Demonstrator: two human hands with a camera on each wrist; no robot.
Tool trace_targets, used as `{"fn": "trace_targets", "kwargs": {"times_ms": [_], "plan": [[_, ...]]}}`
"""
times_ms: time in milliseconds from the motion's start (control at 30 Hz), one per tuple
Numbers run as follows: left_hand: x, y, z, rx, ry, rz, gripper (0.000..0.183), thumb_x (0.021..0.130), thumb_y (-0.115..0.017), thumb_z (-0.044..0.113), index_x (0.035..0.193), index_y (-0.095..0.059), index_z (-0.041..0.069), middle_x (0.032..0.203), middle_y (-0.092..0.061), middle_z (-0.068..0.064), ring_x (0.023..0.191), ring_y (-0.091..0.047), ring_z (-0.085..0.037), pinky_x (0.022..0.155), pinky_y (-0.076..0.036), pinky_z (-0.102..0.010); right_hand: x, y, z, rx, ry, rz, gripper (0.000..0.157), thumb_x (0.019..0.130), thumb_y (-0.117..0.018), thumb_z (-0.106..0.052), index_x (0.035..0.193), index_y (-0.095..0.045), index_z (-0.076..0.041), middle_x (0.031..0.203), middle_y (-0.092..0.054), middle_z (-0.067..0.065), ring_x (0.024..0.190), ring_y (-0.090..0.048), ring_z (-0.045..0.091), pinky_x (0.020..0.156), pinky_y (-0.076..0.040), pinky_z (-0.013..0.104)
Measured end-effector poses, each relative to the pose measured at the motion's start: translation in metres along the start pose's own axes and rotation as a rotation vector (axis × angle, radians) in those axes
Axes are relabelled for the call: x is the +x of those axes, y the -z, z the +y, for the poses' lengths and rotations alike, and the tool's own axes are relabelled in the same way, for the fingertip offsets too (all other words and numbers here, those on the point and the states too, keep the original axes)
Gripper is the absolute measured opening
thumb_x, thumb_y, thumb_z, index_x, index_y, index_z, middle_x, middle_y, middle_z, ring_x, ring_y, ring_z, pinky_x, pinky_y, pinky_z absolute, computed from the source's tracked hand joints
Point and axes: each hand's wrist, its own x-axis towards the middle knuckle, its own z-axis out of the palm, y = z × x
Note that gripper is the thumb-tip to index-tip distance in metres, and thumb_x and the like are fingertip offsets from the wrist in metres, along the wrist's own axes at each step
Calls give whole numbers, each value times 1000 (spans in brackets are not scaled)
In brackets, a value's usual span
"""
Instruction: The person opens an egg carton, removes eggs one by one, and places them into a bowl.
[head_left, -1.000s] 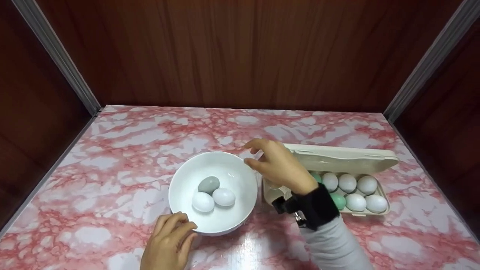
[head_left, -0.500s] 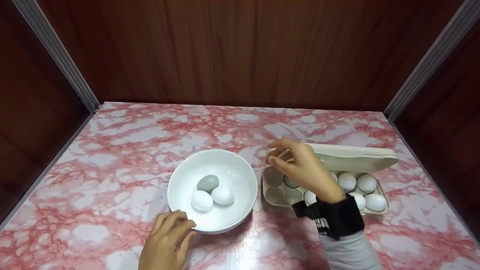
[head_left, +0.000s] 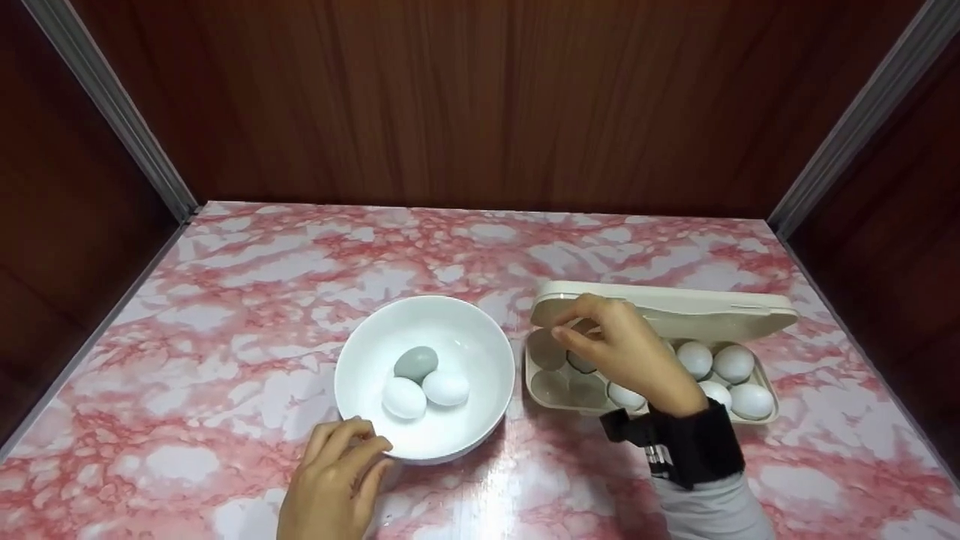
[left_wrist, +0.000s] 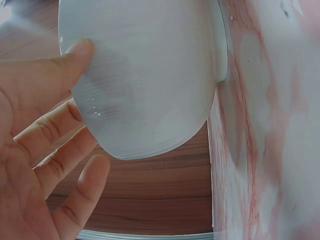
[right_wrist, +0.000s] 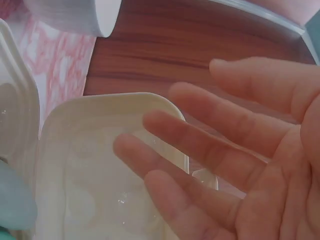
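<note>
A white bowl (head_left: 480, 337) stands on the table with a grey-green egg (head_left: 416, 363) and two white eggs (head_left: 403, 398) in it. At its near left rim my left hand (head_left: 330, 472) pinches the edge; in the left wrist view the thumb (left_wrist: 80, 55) presses the outer wall. My right hand (head_left: 622, 349) hovers over the left part of an open cream egg carton (head_left: 780, 409), its fingers holding nothing. Several white eggs (head_left: 733, 364) sit in the carton, and the hand covers some cups. The right wrist view shows a pale grey-green egg (right_wrist: 15, 197) beside the carton lid (right_wrist: 107, 107).
The table (head_left: 187, 322) has a red-and-white marbled top. Dark wooden panels (head_left: 480, 105) enclose its back and sides, with grey metal strips (head_left: 112, 112) at the corners. The carton's lid (head_left: 675, 307) stands up behind the eggs, right of the bowl.
My right hand has moved right, from beside the bowl's rim to above the carton, uncovering the carton's left cups. The left hand has stayed at the rim, and the eggs in the bowl lie the same.
</note>
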Motion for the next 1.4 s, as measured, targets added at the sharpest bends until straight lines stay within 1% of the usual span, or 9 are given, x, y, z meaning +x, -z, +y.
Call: {"fn": "trace_targets", "kwargs": {"times_ms": [133, 200, 433, 533, 667, 900, 1133, 1267, 1400], "plan": [[1, 0, 1, 1, 0, -1, 27, 65, -87, 1, 88, -76, 12, 103, -67, 0, 97, -56, -18, 76, -60, -29, -1, -2, 9, -14, -14, -40, 19, 94, -66, -8, 108, -71, 4, 102, -74, 16, 88, -73, 25, 73, -60, 29], [2, 1, 1, 8, 2, -3, 28, 65, -87, 1, 88, -76, 12, 104, -67, 0, 98, -56, -18, 78, -60, -30, -1, -3, 16, -22, -38, -52, 22, 94, -65, -8, 110, -70, 5, 104, -73, 18, 91, -73, 27, 73, -60, 28], [4, 1, 1, 23, 9, -20, 28, 65, -88, 1, 90, -76, 11, 105, -67, -1, 99, -57, -19, 80, -60, -34, 5, -4, 40, -123, -148, -27, 29, 94, -64, -14, 117, -69, 2, 116, -71, 19, 104, -71, 34, 89, -59, 47], [4, 0, 1, 21, 3, -19, 28, 65, -87, 1, 89, -76, 10, 104, -68, -2, 99, -57, -20, 79, -60, -34, 6, -5, 45, -178, -190, -18, 30, 93, -64, -17, 118, -69, 0, 120, -70, 18, 109, -69, 36, 93, -56, 50], [4, 0, 2, 18, -1, -14, 28, 65, -87, 0, 89, -76, 10, 103, -68, -2, 98, -56, -20, 78, -60, -32, 8, -6, 50, -212, -204, -16, 31, 91, -64, -16, 118, -68, 0, 122, -68, 20, 111, -67, 37, 96, -54, 52], [4, 0, 2, 19, -4, -9, 29, 64, -88, 0, 88, -76, 11, 103, -67, -1, 98, -56, -19, 77, -60, -30, 8, -8, 53, -244, -213, 15, 27, 85, -64, -12, 109, -71, -1, 108, -70, 17, 100, -66, 32, 91, -53, 51], [3, 0, 2, 11, -5, -8, 29, 64, -88, -1, 88, -76, 12, 103, -67, 0, 98, -56, -18, 77, -59, -29, 6, -15, 54, -278, -185, 20, 11, 77, -62, -3, 85, -71, -3, 90, -65, 11, 81, -58, 23, 78, -50, 40], [2, 1, 1, 9, 4, -11, 29, 64, -88, -1, 88, -76, 11, 104, -67, -1, 98, -56, -19, 77, -59, -29, 6, -19, 53, -289, -185, 21, 11, 76, -61, 0, 82, -70, -2, 89, -64, 12, 77, -53, 22, 74, -46, 37], [1, 1, 1, 10, 10, -8, 29, 64, -88, -1, 87, -76, 11, 103, -67, -2, 97, -56, -19, 77, -60, -30, 5, -22, 53, -321, -176, 35, 11, 74, -62, 1, 81, -69, -2, 91, -64, 14, 80, -53, 22, 77, -47, 39]]}}
